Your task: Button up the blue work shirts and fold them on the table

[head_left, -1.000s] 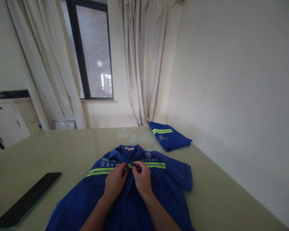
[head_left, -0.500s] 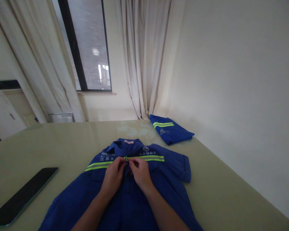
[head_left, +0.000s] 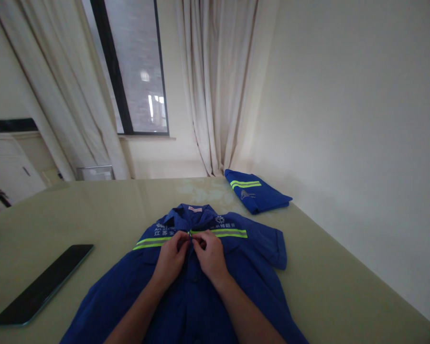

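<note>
A blue short-sleeved work shirt [head_left: 204, 306] lies front up, its collar pointing away from me. Yellow-green reflective stripes and pale printed lettering cross its chest. Both hands meet at the front opening, just below the collar. My left hand [head_left: 172, 253] pinches the left edge of the opening at the stripe. Against it, my right hand [head_left: 210, 253] pinches the right edge with bent fingers. The fingertips almost touch, and whatever small part lies between them is hidden.
A folded blue garment [head_left: 260, 196] with similar stripes lies at the table's far right corner, by the wall. On the left is a flat black slab [head_left: 45, 284]. The table [head_left: 329, 286] borders the wall on the right. Curtains [head_left: 222, 95] hang behind it.
The view has shifted slightly, so everything appears a little further right. Both hands stay pinched on the shirt's front opening, with only small finger movement.
</note>
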Motion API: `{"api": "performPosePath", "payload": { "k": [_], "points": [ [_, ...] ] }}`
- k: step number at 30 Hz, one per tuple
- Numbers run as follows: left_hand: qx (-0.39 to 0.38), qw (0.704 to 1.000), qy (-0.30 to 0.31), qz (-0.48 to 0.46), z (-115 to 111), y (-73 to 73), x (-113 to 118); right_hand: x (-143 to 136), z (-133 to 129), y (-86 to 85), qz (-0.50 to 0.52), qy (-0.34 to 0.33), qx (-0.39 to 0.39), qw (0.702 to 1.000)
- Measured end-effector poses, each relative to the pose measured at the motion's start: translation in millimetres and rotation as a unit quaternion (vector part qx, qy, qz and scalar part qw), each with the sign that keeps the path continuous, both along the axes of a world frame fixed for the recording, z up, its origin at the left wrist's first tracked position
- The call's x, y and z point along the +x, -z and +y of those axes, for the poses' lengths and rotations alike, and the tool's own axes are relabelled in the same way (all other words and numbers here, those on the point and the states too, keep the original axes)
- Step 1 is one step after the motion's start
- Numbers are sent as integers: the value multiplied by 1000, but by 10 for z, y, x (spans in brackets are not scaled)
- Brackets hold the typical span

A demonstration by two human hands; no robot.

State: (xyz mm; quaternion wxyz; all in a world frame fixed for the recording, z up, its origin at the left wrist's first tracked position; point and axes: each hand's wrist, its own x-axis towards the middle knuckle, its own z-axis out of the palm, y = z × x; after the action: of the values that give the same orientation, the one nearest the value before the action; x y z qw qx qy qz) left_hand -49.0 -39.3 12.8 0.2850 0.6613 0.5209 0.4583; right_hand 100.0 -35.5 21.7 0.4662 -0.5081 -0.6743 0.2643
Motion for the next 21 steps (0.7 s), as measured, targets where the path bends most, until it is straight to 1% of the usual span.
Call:
{"api": "performPosePath", "payload": {
  "k": [4,7,9,11,13,15,18,21],
  "points": [
    [-4,1000,6,-17,31,12,-28,2,-12,-10,-19,13,17,1000],
    [-18,998,13,-62,74,21,-53,-3,-30,-19,-34,10,39,999],
    [-29,995,25,-95,102,22,-70,-2,-21,-14,-20,16,38,999],
    [-29,994,37,-98,117,14,-86,3,14,2,14,27,16,999],
    [-13,998,46,-44,109,-3,-97,12,67,24,57,38,-31,997],
    [24,997,59,49,82,-23,-107,24,122,40,103,38,-96,989],
    [93,977,72,179,21,-45,-114,45,176,34,163,10,-201,966],
    [124,960,51,245,-37,-68,-82,75,179,2,179,-18,-255,950]
  ]
}}
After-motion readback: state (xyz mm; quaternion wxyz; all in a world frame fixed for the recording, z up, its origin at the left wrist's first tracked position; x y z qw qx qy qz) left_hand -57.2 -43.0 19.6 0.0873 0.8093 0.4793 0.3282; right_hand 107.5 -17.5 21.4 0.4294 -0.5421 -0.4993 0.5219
